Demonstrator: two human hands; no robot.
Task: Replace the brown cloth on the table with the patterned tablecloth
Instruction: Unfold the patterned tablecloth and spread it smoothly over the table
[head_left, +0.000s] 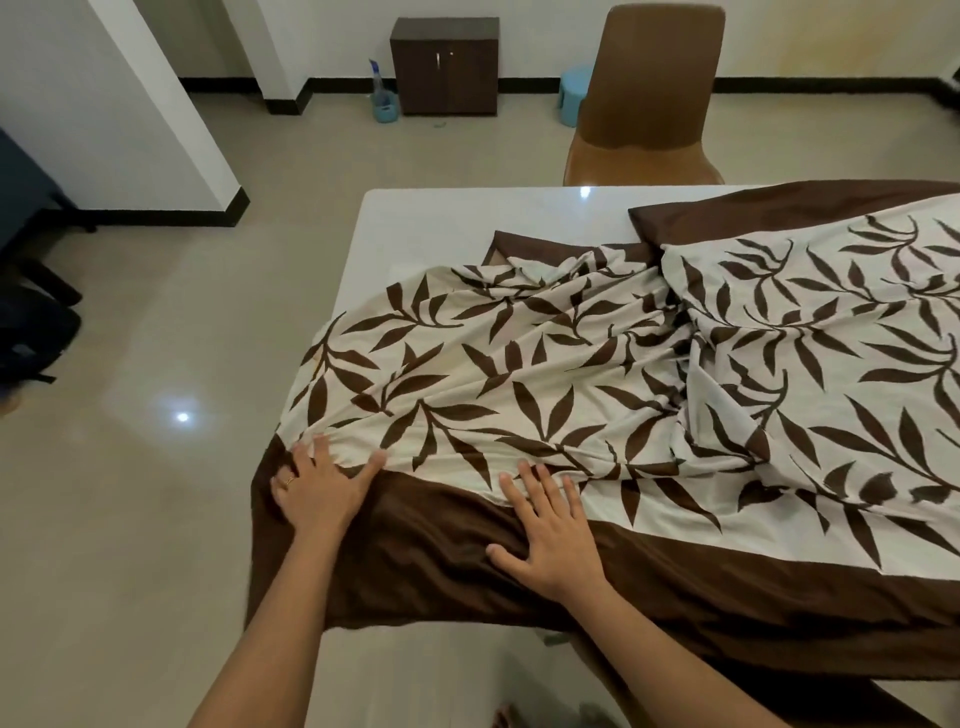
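Patterned tablecloth (571, 374) (cream, brown leaves, dark brown border) rumpled across the white table (441, 223), bare tabletop at 11 o'clock. Left hand (319, 493) at 7 o'clock, right hand (550, 535) at 6, both flat with fingers spread, pressing the cloth's near border.

table: white, glossy top (441, 223), far-left corner bare
on it: patterned tablecloth (571, 384), rumpled, brown border overhanging the near edge

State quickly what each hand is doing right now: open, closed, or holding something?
Left hand: open, fingers spread, pressing on the patterned tablecloth.
Right hand: open, flat on the same tablecloth.
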